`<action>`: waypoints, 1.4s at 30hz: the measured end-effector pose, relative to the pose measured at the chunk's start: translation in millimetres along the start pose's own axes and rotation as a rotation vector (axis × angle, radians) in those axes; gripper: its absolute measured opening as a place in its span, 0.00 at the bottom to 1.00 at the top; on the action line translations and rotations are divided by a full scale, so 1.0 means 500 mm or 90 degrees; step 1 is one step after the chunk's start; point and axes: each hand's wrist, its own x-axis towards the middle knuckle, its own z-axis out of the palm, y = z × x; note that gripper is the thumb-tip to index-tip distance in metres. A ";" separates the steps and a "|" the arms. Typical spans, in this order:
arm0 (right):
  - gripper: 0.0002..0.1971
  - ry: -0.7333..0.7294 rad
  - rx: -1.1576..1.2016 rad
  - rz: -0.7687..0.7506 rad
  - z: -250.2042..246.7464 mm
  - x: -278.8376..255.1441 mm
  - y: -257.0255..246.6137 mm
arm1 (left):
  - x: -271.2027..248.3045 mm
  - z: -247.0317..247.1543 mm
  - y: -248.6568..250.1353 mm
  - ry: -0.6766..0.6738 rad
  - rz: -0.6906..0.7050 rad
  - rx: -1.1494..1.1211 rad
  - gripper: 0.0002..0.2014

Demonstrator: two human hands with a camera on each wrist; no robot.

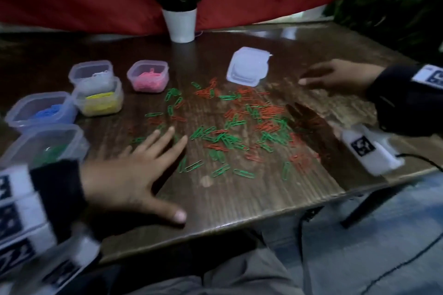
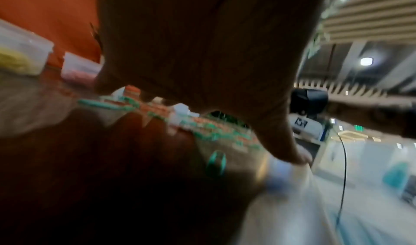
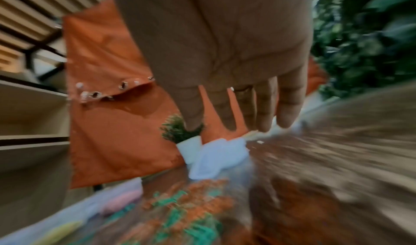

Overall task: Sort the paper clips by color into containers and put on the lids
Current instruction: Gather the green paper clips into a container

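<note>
your left hand (image 1: 124, 175) is flat, fingers spread, over the dark wooden table (image 1: 239, 199) at the near edge of the loose green and red paper clips (image 1: 230, 127), gripping nothing. your right hand (image 1: 335, 76) is flat too, fingers straight, just right of the stacked clear plastic lids (image 1: 248, 66). five clear plastic containers (image 1: 100, 100) sit far left, lids off, holding white, pink, yellow, blue and green clips.
</note>
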 end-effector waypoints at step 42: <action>0.06 -0.242 -0.061 -0.251 0.184 0.054 -0.166 | 0.173 -0.134 0.010 0.320 0.124 -0.170 0.17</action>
